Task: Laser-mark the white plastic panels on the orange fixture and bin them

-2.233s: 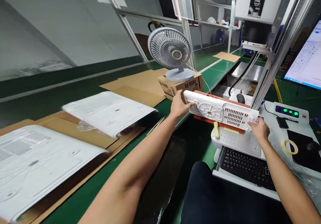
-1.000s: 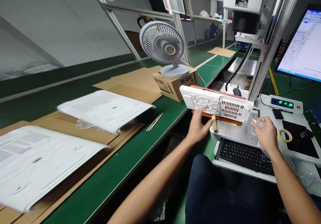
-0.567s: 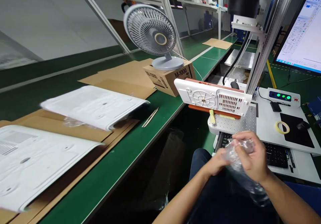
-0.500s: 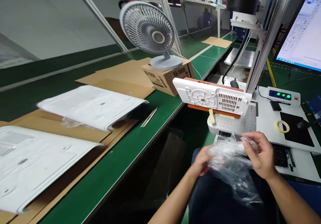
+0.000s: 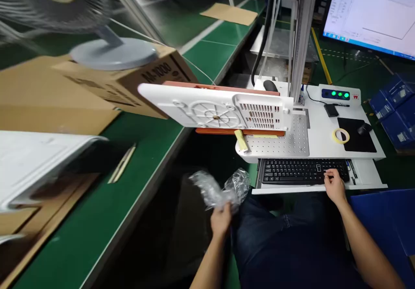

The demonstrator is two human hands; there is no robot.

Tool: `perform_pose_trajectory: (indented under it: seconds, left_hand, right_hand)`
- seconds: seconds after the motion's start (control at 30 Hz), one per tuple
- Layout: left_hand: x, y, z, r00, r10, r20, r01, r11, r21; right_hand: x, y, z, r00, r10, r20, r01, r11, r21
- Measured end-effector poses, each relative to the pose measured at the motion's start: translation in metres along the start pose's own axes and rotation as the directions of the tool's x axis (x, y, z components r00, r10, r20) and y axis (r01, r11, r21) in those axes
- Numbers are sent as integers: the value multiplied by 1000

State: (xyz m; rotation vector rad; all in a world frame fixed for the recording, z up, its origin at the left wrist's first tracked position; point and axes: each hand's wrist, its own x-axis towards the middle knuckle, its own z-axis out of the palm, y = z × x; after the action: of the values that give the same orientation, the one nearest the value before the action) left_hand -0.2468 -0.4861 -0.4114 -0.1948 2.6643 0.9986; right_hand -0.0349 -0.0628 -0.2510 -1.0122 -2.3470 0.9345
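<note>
My left hand [image 5: 221, 220] grips a crumpled clear plastic bag [image 5: 220, 188] low beside my left knee, over the dark gap next to the bench. My right hand [image 5: 333, 187] rests with its fingers on the right end of the black keyboard [image 5: 301, 171] in its pull-out drawer. Above the keyboard, a white plastic panel [image 5: 217, 107] with a round ribbed mark and a vent grille lies on a red-brown fixture [image 5: 240, 131] over the perforated metal plate [image 5: 285, 140].
A grey desk fan [image 5: 106, 51] stands on a cardboard box [image 5: 129, 81] on the green bench [image 5: 106, 202]. White panels [image 5: 35, 159] on cardboard lie at left. A tape roll [image 5: 340, 135], mouse [image 5: 365, 128], button box [image 5: 337, 93] and monitor [image 5: 372, 12] sit at right.
Both hands let go of the white panel on the fixture. They bunched up a clear bag; my left hand took it down to the left, my right hand went to the keyboard. My view dropped.
</note>
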Motion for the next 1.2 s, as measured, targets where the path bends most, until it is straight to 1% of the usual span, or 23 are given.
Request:
perform_pose_trajectory:
  seconds: [0.07, 0.13, 0.2, 0.27, 0.37, 0.43, 0.53, 0.6, 0.67, 0.73, 0.8, 0.87, 0.93, 0.97, 1.0, 1.03, 1.07, 1.1, 1.13, 1.17, 1.2]
  left_hand:
    - [-5, 6, 26, 998, 39, 49, -43, 995, 86]
    - [-3, 12, 41, 992, 96, 76, -106, 984, 144]
    - [3, 15, 46, 986, 131, 100, -147, 975, 168]
    - [8, 16, 43, 982, 147, 123, -166, 973, 162]
    - [12, 15, 37, 981, 151, 125, -165, 980, 113]
    - [12, 16, 33, 987, 128, 99, -134, 989, 59]
    - [12, 20, 26, 998, 42, 48, -39, 998, -58]
    - [11, 23, 17, 999, -40, 16, 42, 986, -160]
    - [8, 26, 4, 993, -117, -29, 105, 960, -260]
    - [2, 29, -12, 980, -176, -96, 134, 931, -339]
    - [-8, 34, -31, 961, -219, -169, 138, 910, -391]
    - [-22, 46, -51, 944, -228, -240, 107, 896, -432]
    - [-42, 67, -72, 935, -178, -308, 16, 886, -464]
    - [-53, 81, -83, 934, -131, -334, -48, 878, -477]
    - [-66, 96, -93, 934, -68, -350, -118, 866, -486]
    - [-81, 112, -101, 937, 6, -350, -190, 849, -494]
    - [-96, 127, -108, 938, 97, -334, -264, 824, -502]
    - [-111, 142, -113, 931, 209, -300, -342, 791, -508]
    - [-125, 156, -115, 908, 340, -244, -419, 750, -512]
    - [-139, 168, -116, 858, 485, -168, -497, 705, -506]
    - [-150, 178, -114, 782, 619, -78, -569, 658, -493]
  right_hand:
    - [2, -2, 2, 999, -33, 22, 35, 998, -50]
    - [5, -5, 5, 996, -72, 59, 77, 993, -87]
    - [9, -8, 9, 990, -103, 97, 114, 987, -115]
    - [12, -10, 14, 986, -115, 122, 132, 981, -144]
    - [17, -12, 18, 986, -103, 134, 127, 975, -183]
    - [19, -14, 19, 986, -96, 133, 121, 974, -190]
    - [19, -20, 17, 987, -116, 111, 133, 979, -156]
    - [16, -25, 14, 987, -134, 89, 143, 983, -114]
    - [11, -32, 13, 986, -141, 90, 147, 987, -65]
    - [5, -40, 15, 984, -122, 131, 118, 992, 34]
    - [0, -50, 20, 976, -86, 202, 49, 982, 180]
    - [-6, -64, 27, 955, -62, 290, -34, 948, 316]
    - [-12, -84, 34, 914, -66, 401, -102, 917, 384]
    - [-16, -95, 36, 881, -75, 467, -138, 904, 405]
    - [-20, -107, 39, 838, -83, 539, -182, 888, 421]
    - [-25, -120, 40, 782, -93, 617, -241, 867, 436]
    - [-31, -132, 41, 711, -104, 696, -317, 835, 449]
    - [-38, -144, 42, 630, -128, 766, -408, 785, 466]
    - [-45, -155, 43, 545, -168, 821, -500, 721, 480]
    - [-52, -163, 44, 470, -222, 854, -581, 651, 489]
    - [-58, -170, 45, 423, -282, 861, -636, 584, 504]
